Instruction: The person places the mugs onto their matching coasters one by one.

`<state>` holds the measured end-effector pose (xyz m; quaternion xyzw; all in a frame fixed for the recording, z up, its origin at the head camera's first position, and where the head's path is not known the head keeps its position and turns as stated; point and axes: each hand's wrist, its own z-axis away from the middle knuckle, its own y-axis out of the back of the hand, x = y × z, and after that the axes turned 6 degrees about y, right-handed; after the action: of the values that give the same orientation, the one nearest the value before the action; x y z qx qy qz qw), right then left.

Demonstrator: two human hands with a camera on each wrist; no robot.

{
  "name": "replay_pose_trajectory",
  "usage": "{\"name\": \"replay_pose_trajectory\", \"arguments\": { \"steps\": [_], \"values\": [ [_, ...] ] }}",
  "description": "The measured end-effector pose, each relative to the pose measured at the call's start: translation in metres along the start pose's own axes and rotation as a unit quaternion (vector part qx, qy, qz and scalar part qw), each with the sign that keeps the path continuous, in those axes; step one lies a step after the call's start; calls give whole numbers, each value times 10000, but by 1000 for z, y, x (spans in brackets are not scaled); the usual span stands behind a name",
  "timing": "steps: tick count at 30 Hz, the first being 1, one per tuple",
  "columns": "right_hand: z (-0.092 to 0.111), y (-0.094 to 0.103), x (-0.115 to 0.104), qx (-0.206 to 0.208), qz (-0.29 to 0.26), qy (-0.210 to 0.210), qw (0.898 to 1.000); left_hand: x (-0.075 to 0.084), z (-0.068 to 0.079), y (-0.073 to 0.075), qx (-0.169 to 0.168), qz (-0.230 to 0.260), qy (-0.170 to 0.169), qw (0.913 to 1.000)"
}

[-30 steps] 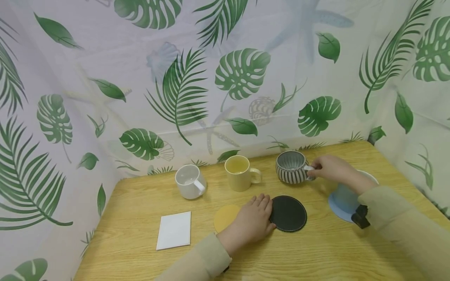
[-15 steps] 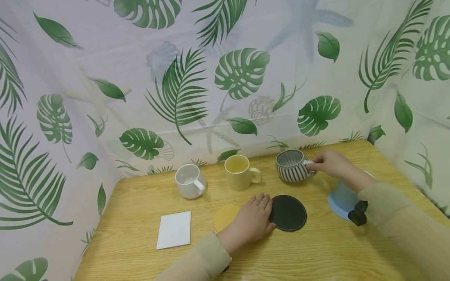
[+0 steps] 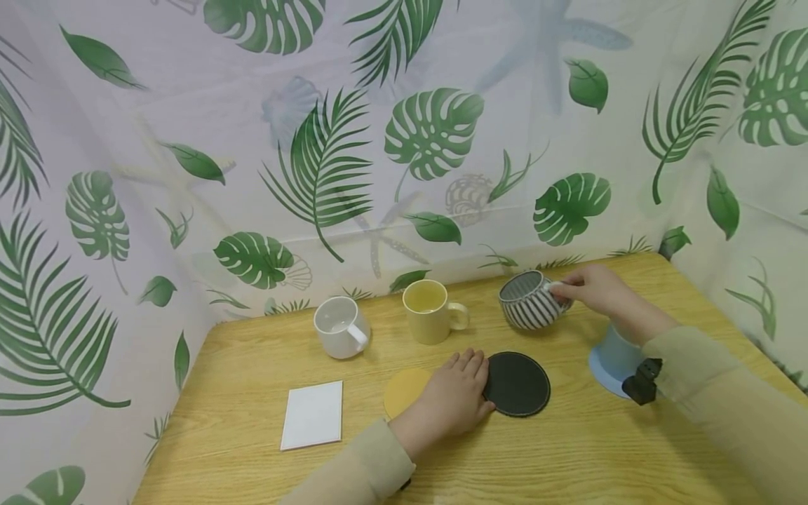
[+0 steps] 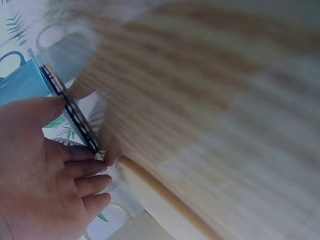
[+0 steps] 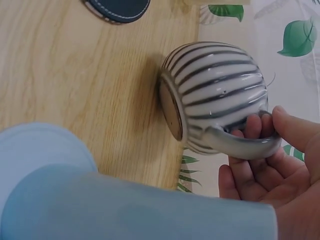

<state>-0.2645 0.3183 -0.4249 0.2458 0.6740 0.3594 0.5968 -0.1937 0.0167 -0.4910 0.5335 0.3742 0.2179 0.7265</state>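
Observation:
My right hand grips the handle of a grey-and-white striped mug at the back right of the table. In the right wrist view the striped mug is tilted, its base showing, with fingers hooked through the handle. My left hand lies with straight fingers at the left edge of a round black coaster, thumb and fingertips against it. The left wrist view shows this hand beside the coaster's edge. Its forearm and palm partly cover a round yellow coaster.
A white mug and a yellow mug stand along the back. A square white coaster lies front left. On the right, a blue cup stands on a round blue coaster, partly behind the right forearm. A leaf-patterned cloth hangs behind.
My right hand has raised slightly and tipped the striped mug to the left; it stood upright a second ago. The left hand stays in place at the black coaster.

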Motion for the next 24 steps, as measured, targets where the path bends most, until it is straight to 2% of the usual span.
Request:
{"name": "replay_pose_trajectory", "arguments": {
  "steps": [5,9,16,24],
  "values": [
    [1,0,-3,84,-192,-29,9998,-1,1,1,6,33,-4,10000],
    [3,3,-7,104,-553,-296,9980,-1,1,2,42,36,-12,10000],
    [3,9,-14,163,-1398,-738,9873,-1,0,0,60,60,-16,10000],
    [5,12,-22,211,-1883,-924,9775,-1,-1,-2,80,28,-17,10000]
  ]
}}
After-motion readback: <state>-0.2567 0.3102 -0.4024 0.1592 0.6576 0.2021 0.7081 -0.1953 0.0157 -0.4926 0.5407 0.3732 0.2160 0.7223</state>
